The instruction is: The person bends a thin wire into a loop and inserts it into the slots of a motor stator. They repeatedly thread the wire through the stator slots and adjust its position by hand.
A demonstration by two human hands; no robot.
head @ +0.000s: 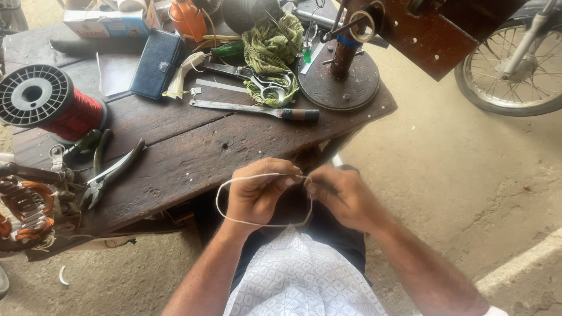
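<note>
My left hand [257, 190] and my right hand [339, 196] meet in front of my lap, just off the near edge of a dark wooden workbench [193, 149]. Both pinch a thin white cord [234, 219] at the fingertips. The cord forms a loop that runs around the left hand and under both hands. My right hand's fingers are closed on the cord's end where the hands touch.
On the bench lie pliers [108, 172], a big spool of red copper wire [50, 102], a knife [257, 109], scissors [257, 79], a green cloth [272, 47], a dark wallet [155, 61] and a winding stand [342, 73]. A coil stator [26, 210] sits far left. A motorcycle wheel [515, 64] stands at right.
</note>
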